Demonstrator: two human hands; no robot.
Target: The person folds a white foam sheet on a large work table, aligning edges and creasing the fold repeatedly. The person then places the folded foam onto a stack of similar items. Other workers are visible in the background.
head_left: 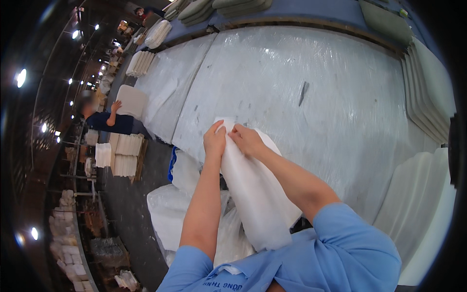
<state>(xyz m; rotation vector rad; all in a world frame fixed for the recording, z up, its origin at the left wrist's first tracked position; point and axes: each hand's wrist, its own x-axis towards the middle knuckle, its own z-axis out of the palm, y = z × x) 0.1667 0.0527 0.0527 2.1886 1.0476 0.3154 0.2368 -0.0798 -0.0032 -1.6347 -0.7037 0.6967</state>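
Note:
A long white piece of soft sheet or foam (255, 204), rolled or folded lengthwise, runs from my chest out over the table's near edge. My left hand (214, 141) grips its far end from the left side, fingers curled over the edge. Close beside it, my right hand (245, 140) pinches the same end, with the knuckles up. A white flap spreads out under my right forearm. Beneath both hands lies the wide table (311, 126) covered in clear, wrinkled plastic film.
Grey-green pads (428, 87) stand stacked at the far right, with white pads (408, 194) nearer me. Plastic-wrapped white bundles (170, 209) sit left of my arm. Another person (112, 122) works at the left beside a white pad (131, 102). Stacked white pads (126, 153) stand nearby.

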